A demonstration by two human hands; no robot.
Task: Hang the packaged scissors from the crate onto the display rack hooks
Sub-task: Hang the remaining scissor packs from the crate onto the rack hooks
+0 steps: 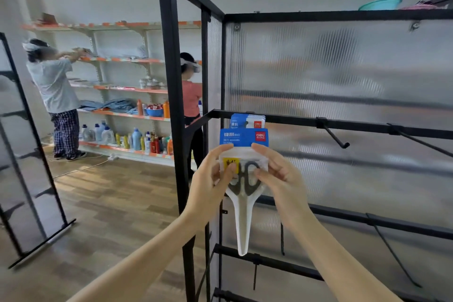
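Note:
I hold one packaged scissors (244, 198) upright in front of the black display rack (343, 125). Its blue header card is on top and its clear blister tapers downward. My left hand (210, 184) pinches the pack's left side by the yellow sticker. My right hand (279, 179) grips its right side. Just behind, several more scissors packs (247, 121) hang at the left end of the rack's upper crossbar. The hook under them is hidden. The crate is out of view.
Bare black hooks (334, 136) (421, 141) jut from the upper crossbar to the right, and others (392, 250) from the lower bar. The rack's tall black post (171, 105) stands to my left. Two persons (55, 95) (192, 95) work at orange-edged shelves (122, 115) beyond it.

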